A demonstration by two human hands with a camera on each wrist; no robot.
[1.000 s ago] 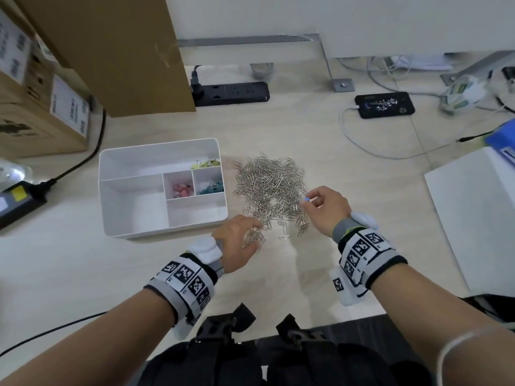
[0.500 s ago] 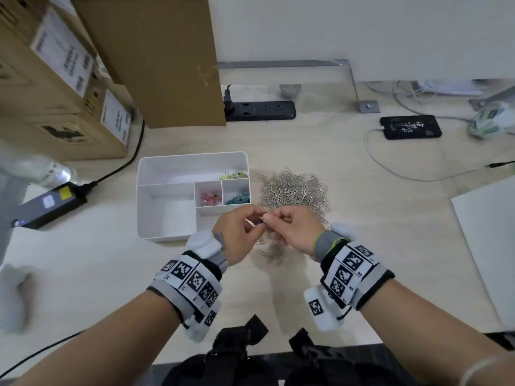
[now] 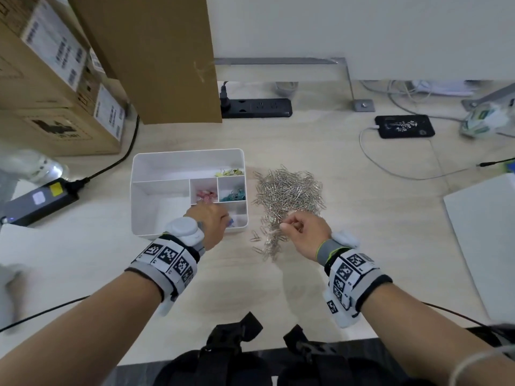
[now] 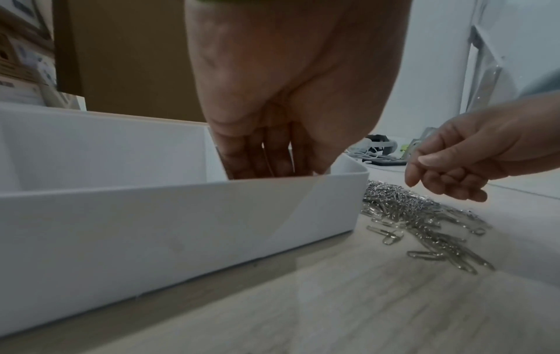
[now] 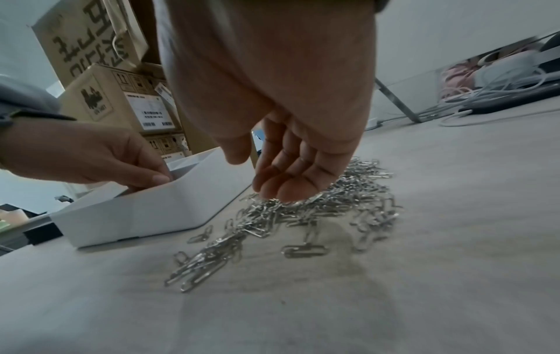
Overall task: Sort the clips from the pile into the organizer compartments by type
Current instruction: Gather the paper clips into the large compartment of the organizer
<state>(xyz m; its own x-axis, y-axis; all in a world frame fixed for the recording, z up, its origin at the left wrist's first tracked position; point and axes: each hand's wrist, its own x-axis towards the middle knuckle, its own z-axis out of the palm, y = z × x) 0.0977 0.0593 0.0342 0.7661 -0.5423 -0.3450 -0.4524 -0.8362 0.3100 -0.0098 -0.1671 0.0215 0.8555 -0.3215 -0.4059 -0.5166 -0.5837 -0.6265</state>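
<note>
One white organizer (image 3: 156, 174) sits left of centre, with three clip clusters inside. The left hand (image 3: 209, 222) reaches into its lower right compartment, grip unclear. The right hand (image 3: 305, 232) hangs loosely curled over one paperclip pile (image 3: 289, 190) on the surface (image 3: 362, 218).

Head cam is looking down from above at the whole desk (image 3: 348, 162), with both forearms coming in from the bottom edge. Left wrist cam is sitting low, almost at desk level, looking along the left hand (image 4: 288, 95) right up against the organizer (image 4: 181, 215) wall. Right wrist cam is just as low, facing along the right hand (image 5: 272, 107) over the clips (image 5: 318, 215). All three are catching the organizer, the clips and both hands.
</note>
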